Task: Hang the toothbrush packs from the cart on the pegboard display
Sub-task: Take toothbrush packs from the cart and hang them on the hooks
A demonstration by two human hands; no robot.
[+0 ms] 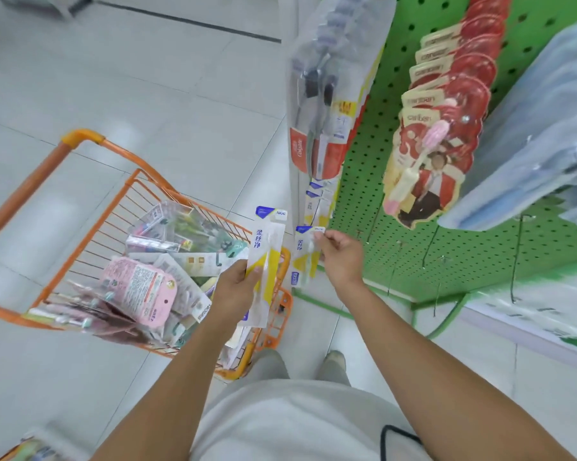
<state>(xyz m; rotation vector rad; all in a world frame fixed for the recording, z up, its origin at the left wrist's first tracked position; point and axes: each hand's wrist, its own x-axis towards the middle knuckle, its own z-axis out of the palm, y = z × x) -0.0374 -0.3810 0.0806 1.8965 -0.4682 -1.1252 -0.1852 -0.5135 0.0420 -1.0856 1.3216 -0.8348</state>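
"Colgate" in white script runs lengthwise on the red card of the clear toothbrush pack (317, 104) hanging at the left edge of the green pegboard (396, 201). Red cartoon-figure kids' toothbrush packs (436, 134), stacked on a peg to the right, each carry a cream header tab reading roughly "carban" (blurry, spelling unsure). The white-and-yellow pack (267, 257) gripped by the left hand (235, 289) shows blue vertical Chinese "柔丝净"; the same characters appear smaller on the pack (305, 252) pinched by the right hand (342, 257). Print on the cart (81, 207) packs is unreadable.
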